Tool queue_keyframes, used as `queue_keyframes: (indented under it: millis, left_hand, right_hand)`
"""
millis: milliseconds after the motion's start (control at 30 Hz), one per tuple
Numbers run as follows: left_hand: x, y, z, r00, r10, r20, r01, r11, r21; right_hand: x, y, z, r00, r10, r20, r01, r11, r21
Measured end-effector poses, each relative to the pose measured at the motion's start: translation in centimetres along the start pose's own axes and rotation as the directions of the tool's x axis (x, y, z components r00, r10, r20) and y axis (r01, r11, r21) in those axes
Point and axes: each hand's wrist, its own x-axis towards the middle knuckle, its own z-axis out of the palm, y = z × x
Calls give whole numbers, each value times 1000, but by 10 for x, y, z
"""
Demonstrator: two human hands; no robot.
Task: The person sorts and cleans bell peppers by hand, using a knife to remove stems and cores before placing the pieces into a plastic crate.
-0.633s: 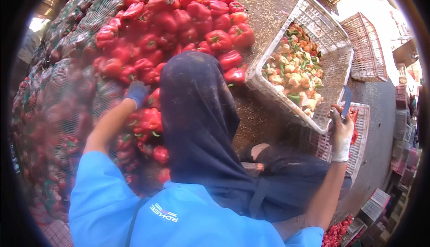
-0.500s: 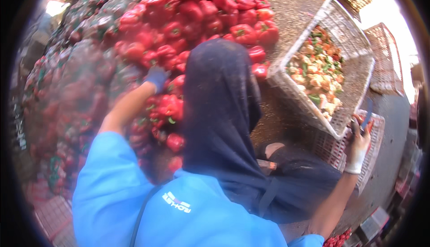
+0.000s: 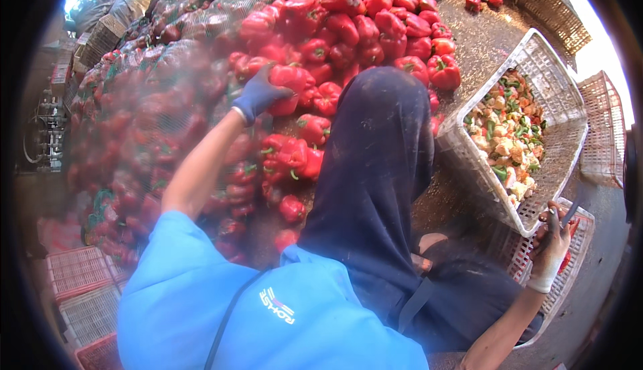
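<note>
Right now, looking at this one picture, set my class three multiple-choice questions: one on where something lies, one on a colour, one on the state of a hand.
1. Where is the white crate of cut scraps?
A. Right of the pepper pile
B. Left of the pile
C. On top of the pile

2. What colour is the glove on the left hand?
A. Yellow
B. Blue
C. White

3. What is the right hand doing?
A. Lying flat and empty
B. Gripping a pepper
C. Closed round a slim dark tool

Answers: 1 A, the crate lies right of the red peppers; 2 B, the glove reaching onto the peppers is blue; 3 C, the fingers wrap a dark handle beside the crate.
</note>
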Motion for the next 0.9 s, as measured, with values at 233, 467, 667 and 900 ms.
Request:
queue_keyframes:
  millis: [233,467,667,900]
  left_hand:
    - [-13,179,-40,859,510,53,-239,491,-837]
    - [-45,336,-1,674,732,95,-372,448,-813]
    - [-85,394,72,561,801,208,-314,439,-842]
    - [-104,395,144,518,711,475,114,493,-863]
  right_hand:
    - [-3,-13,58,968,-215,126,200,972,124]
    - [27,-77,126,772,-628,98,628,778,34]
    - [-6,-121,153,945,-314,89,234,842,486]
    - [-14,-87,116,974,-119,193,0,852,524]
